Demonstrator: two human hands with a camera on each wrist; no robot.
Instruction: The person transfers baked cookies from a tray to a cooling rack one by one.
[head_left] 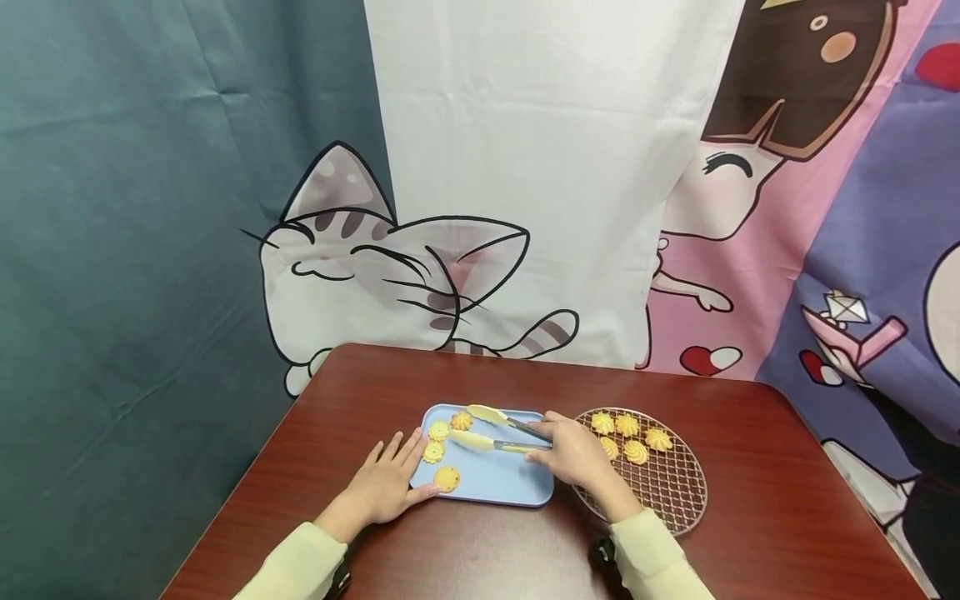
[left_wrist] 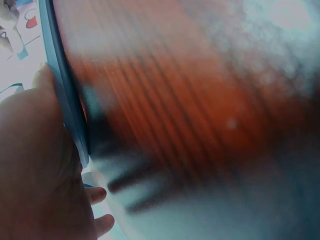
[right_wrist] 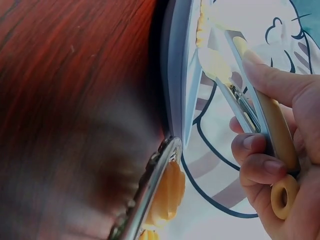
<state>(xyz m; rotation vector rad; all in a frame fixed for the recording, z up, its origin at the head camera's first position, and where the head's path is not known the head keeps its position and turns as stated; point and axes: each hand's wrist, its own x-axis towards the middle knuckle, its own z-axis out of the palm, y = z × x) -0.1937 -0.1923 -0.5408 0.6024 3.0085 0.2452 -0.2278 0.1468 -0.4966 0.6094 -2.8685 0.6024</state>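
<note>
While the straight-fingered left hand [head_left: 386,485] is touching the tray [head_left: 501,478], the right hand [head_left: 576,452] is gripping tongs [head_left: 512,447] pointing leftward to cookies [head_left: 438,431].

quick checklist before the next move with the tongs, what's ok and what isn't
1. Right hand gripping the tongs: ok, the right wrist view shows fingers round the handle.
2. Tongs closed on a cookie: not ok, the tips stand apart, with that cookie close by.
3. Tips free of contact with that cookie: cannot tell.
4. Left hand at the tray: ok, it is at the left edge.
5. Cookies all in one place: not ok, four show on the tray and five on the rack.
6. Right hand off the rack: cannot tell, they overlap in the head view.
</note>
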